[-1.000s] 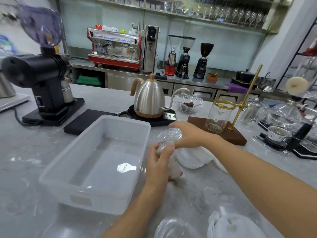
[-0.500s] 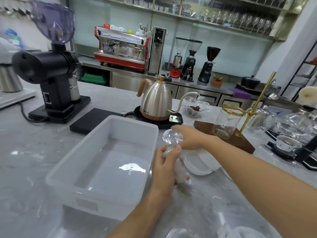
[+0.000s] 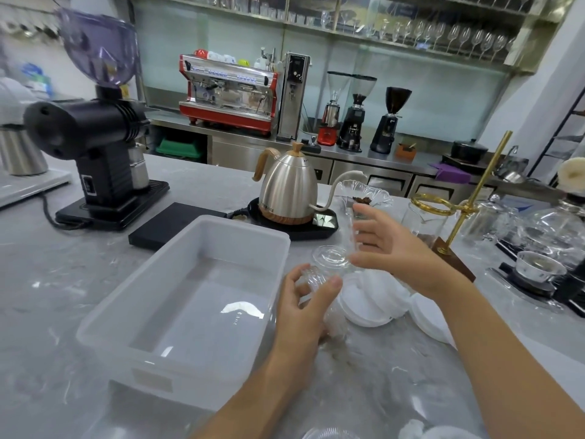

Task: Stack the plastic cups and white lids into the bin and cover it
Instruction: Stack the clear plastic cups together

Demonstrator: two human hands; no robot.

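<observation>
Left hand (image 3: 305,307) gripping one clear cup (image 3: 316,280), right hand (image 3: 391,248) holding another (image 3: 349,229), one bin (image 3: 190,299)

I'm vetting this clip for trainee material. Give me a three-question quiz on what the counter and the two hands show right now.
1. True or false: the translucent bin already holds stacked cups.
2. What does the left hand grip?
A. a clear plastic cup
B. the kettle
C. a white lid
3. Fill in: the white lids lie on the counter to the ____ of the bin.

Key:
1. False; the bin is empty.
2. A; the left hand holds a clear plastic cup, while the right hand holds a second clear cup just above it.
3. Right.
</observation>
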